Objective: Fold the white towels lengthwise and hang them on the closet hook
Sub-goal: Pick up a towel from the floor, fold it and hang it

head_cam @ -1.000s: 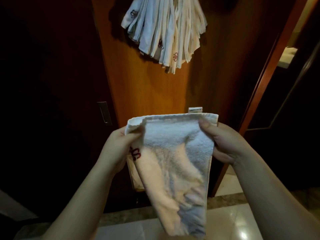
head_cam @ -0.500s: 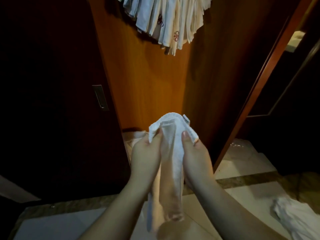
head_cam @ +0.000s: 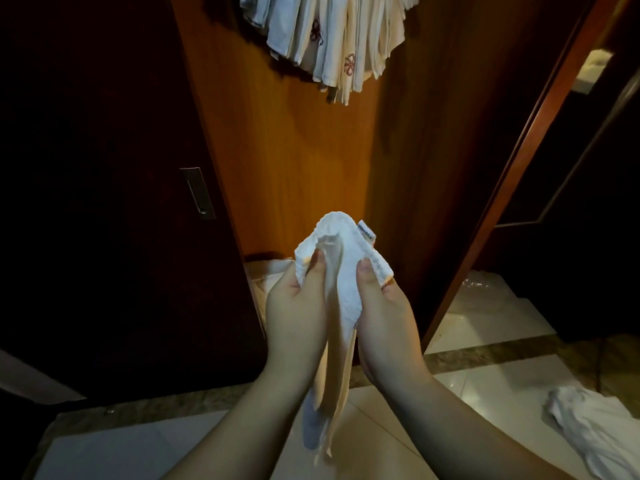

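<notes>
1. The top edge is cutting off the hanging towels (head_cam: 332,39), hiding the hook above them.
2. Both hands, the left hand (head_cam: 298,313) and right hand (head_cam: 384,317), are covering the held towel (head_cam: 341,258) at its middle.
3. The label (head_cam: 366,231) beside that towel's top is staying too small to read.
4. The right edge is clipping the crumpled cloth (head_cam: 595,431) on the floor.

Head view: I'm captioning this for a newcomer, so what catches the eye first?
The white towel, folded narrow and pinched at its top between the left hand and right hand at centre. Above, a fan of hung towels against the orange wooden panel. A crumpled white cloth lies on the floor, lower right.
</notes>
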The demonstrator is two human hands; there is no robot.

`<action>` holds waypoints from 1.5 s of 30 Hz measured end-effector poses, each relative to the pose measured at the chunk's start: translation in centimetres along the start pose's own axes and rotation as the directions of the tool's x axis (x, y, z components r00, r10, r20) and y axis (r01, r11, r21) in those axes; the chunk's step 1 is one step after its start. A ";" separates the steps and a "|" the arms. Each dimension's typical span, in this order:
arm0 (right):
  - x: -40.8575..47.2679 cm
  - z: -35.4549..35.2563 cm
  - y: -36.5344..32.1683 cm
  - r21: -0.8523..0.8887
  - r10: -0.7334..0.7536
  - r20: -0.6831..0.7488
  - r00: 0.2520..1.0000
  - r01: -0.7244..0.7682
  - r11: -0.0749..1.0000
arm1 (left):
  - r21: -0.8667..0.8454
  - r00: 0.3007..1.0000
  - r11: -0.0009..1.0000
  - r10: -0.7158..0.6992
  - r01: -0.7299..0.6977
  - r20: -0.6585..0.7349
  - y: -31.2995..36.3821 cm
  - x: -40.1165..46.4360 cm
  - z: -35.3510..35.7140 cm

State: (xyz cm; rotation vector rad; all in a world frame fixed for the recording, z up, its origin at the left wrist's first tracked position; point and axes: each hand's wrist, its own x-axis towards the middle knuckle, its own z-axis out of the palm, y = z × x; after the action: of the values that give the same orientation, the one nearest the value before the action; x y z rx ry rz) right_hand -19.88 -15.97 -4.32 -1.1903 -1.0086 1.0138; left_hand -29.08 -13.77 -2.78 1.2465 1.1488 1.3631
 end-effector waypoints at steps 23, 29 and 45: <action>4.9 -4.6 -8.0 -0.544 -0.186 0.355 0.916 0.365 0.756 | 0.114 0.945 0.991 0.034 -0.075 0.326 0.4 4.9 -2.3; 7.6 -5.3 -11.2 -0.564 -0.246 0.541 0.804 0.565 0.603 | -0.113 0.892 0.994 0.042 0.010 0.451 2.3 7.7 -3.1; 10.5 -7.1 3.6 0.153 0.347 0.465 0.815 -0.460 0.875 | -0.207 0.878 0.931 -0.185 0.301 0.442 7.8 10.0 1.2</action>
State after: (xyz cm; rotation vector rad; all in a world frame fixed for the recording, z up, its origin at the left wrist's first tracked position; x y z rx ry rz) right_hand -10.75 -7.13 -7.84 -1.0028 -0.9256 1.7555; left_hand -28.74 -4.82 6.33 1.0811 0.7588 0.9620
